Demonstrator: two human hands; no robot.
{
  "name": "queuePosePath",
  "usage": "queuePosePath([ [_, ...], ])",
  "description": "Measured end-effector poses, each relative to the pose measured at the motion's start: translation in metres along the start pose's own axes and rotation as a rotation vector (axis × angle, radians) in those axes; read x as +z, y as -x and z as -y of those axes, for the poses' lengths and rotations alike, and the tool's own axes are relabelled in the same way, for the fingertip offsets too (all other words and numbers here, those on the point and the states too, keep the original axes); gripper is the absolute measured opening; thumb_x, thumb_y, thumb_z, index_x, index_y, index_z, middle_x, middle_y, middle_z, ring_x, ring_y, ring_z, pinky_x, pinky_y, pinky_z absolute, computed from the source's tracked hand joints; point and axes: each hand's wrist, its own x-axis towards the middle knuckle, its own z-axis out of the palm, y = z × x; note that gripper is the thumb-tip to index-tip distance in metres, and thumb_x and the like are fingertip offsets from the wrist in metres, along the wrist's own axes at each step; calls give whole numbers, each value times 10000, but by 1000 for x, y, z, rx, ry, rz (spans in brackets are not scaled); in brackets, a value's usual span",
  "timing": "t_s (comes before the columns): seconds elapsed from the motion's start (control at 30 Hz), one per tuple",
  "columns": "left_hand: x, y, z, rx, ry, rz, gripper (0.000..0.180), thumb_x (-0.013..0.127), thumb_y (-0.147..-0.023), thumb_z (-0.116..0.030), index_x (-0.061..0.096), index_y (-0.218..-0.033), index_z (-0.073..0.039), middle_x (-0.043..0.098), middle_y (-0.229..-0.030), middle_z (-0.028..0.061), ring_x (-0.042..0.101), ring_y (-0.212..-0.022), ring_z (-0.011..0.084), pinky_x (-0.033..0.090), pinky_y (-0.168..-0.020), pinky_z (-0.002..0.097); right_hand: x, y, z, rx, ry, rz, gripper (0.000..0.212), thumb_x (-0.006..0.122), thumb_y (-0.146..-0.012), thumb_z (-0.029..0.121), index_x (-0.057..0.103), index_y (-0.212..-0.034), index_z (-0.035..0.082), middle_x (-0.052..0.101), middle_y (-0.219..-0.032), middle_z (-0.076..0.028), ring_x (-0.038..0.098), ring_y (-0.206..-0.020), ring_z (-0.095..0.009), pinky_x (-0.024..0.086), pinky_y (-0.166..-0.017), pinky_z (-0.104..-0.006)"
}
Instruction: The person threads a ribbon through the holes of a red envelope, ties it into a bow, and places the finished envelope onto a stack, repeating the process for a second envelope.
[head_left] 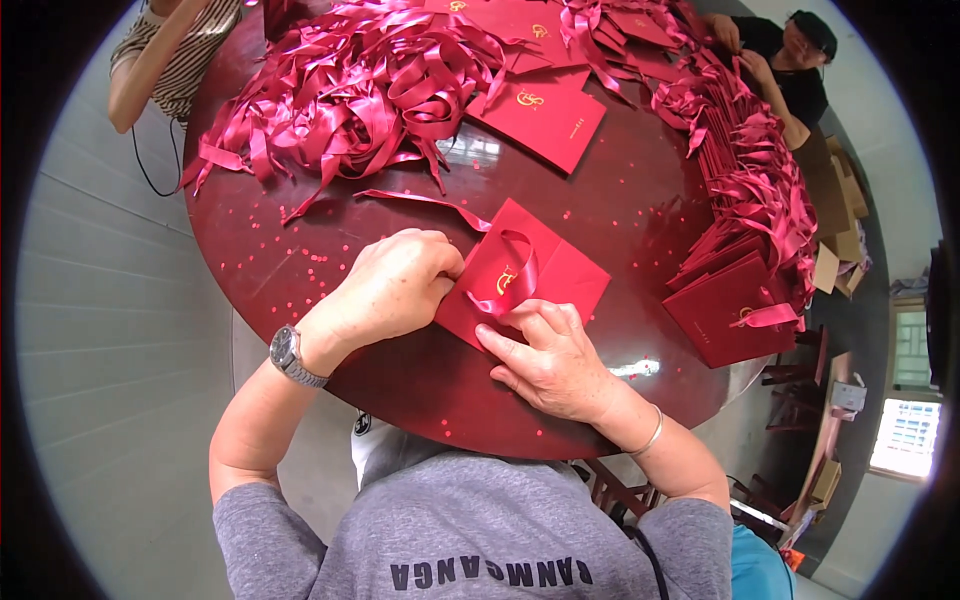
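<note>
A small red paper gift bag with a gold emblem lies tilted on the round table in front of me. A pink-red satin ribbon loops over its face, and another length trails off its upper left edge. My left hand, wearing a metal watch, is closed with curled fingers at the bag's left edge; its fingertips are partly hidden. At the lower edge, my right hand is closed on the bag, fingers on top near the ribbon's lower end and thumb below.
The dark red glossy table is dotted with small red paper discs. A heap of loose ribbons lies far left, flat red bags at the back. A long row of ribboned bags lines the right side. Two people sit across, left and right.
</note>
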Motion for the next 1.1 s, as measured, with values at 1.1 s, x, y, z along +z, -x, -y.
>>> queuePosePath([
  [1.1, -27, 1, 42, -119, -276, -267, 40, 662, -802, -74, 627, -798, -53, 604, -839, 82, 631, -794, 326, 496, -678, 425, -2, -2, 3, 21, -5, 15, 537, 757, -734, 245, 628, -1237, 107, 548, -1145, -62, 506, -1093, -243, 370, -887, -393],
])
